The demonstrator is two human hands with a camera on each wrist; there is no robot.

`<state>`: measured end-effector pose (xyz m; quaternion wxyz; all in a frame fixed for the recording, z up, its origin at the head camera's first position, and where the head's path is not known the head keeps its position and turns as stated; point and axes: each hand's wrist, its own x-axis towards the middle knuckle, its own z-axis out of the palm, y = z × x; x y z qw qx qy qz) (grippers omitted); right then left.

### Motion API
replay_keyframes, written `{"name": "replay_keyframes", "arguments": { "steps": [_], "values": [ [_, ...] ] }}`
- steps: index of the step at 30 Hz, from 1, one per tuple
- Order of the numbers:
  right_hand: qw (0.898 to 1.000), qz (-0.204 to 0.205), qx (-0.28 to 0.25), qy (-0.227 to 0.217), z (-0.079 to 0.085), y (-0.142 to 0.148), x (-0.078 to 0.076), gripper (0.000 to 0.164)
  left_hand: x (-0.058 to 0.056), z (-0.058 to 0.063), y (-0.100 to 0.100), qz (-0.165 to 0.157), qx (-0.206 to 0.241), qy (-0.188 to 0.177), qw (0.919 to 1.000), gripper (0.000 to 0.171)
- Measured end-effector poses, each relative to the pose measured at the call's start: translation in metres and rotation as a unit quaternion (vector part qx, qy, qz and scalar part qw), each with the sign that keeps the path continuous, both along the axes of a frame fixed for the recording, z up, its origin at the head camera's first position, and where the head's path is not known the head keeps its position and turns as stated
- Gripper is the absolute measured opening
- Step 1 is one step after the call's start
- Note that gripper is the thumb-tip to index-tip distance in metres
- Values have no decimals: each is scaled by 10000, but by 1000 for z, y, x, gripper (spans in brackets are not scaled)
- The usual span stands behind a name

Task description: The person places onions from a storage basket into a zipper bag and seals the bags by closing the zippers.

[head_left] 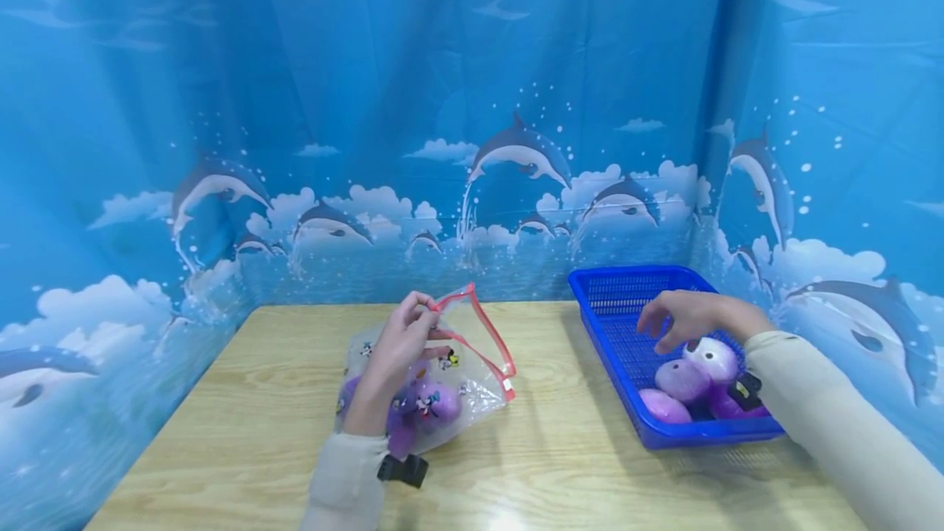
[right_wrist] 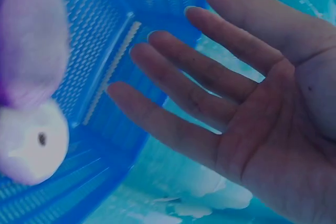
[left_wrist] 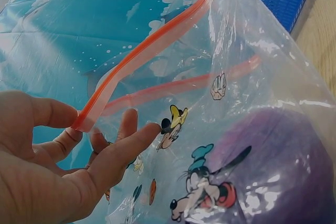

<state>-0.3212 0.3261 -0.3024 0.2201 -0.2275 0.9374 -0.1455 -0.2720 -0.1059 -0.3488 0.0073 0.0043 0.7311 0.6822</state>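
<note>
A clear zip bag printed with cartoon figures lies on the table, its red zip edge gaping. My left hand pinches one end of that edge between thumb and finger. Purple round things show through the plastic. Over the blue basket hovers my right hand, fingers spread and loosely bent, holding nothing. Below it, in the basket's near part, lie a white ball-like piece with a dark spot, a lilac one, a pink one and a partly hidden purple one.
The wood-grain table carries the bag on the left and the basket on the right. Behind and at the sides hangs a blue curtain with dolphins. A black strap piece sits at the left wrist.
</note>
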Motion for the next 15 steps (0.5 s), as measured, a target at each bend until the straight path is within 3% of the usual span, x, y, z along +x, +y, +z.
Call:
{"name": "replay_keyframes", "arguments": {
  "steps": [8,15],
  "values": [
    [9958,-685,269,-550,-10,23,-5,46,1,0,0,-5,-11,21,10000,11],
    [9854,-1366,422,-926,-21,32,-5,51,1,-1,0,7,-4,45,10000,10]
  ]
}}
